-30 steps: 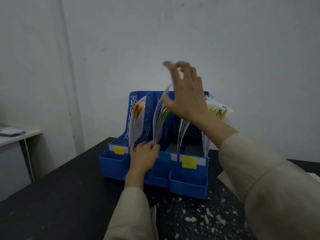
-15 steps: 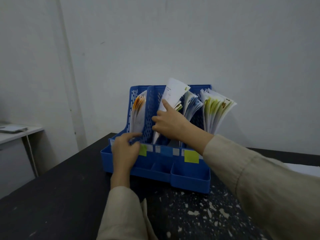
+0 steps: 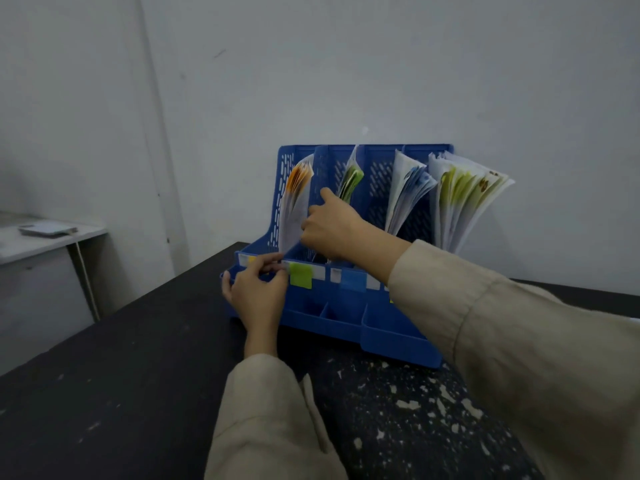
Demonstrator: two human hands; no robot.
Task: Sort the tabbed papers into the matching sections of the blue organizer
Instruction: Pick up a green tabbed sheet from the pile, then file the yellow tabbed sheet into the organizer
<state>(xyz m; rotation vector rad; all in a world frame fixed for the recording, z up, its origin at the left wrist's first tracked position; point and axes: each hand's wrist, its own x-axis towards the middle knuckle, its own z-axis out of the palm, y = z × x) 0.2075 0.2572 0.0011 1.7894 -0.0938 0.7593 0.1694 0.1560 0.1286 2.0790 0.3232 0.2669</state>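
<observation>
The blue organizer (image 3: 394,336) stands on the black table (image 3: 114,375) with four upright sections. From left to right they hold orange-tabbed papers (image 3: 296,199), green-tabbed papers (image 3: 350,178), blue-tabbed papers (image 3: 407,194) and a thick yellow-green-tabbed stack (image 3: 464,199). Sticky labels sit on the front rail: yellow-green (image 3: 300,275) and blue (image 3: 353,280). My left hand (image 3: 258,292) pinches the front rail by the yellow-green label. My right hand (image 3: 334,225) reaches into the second section, index finger up along the divider, other fingers curled round the lower part of the green-tabbed papers.
A white side table (image 3: 52,244) with a flat grey object (image 3: 45,230) stands at the left against the wall. The black tabletop has chipped white flecks near me. The wall rises right behind the organizer.
My right hand has pushed a white sheet down into the second section. My left hand slid along the front rail to the yellow-green label.
</observation>
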